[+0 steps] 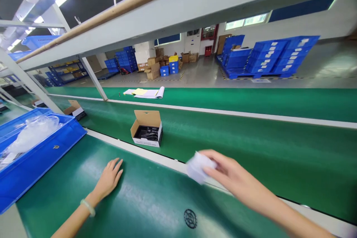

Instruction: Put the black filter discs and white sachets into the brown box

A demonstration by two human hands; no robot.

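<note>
My right hand (223,167) pinches a small white packet (199,167), blurred by motion, above the white rail at the table's far edge. What the packet contains cannot be made out. My left hand (109,176) rests on the green tabletop (145,200) with its fingers stretched out and nothing in them. An open cardboard box (147,128) stands on the green belt beyond the rail, its lid up and black items with a cable inside. Near the front of the tabletop lies a round black spoked part (190,218), apart from both hands.
At the left a blue bin (55,148) holds clear plastic bags (36,134). Another open box (75,109) stands farther along the belt (237,141). Papers (147,92) lie on the far green strip. A grey beam (167,18) crosses overhead, with a slanted post (94,78) below it.
</note>
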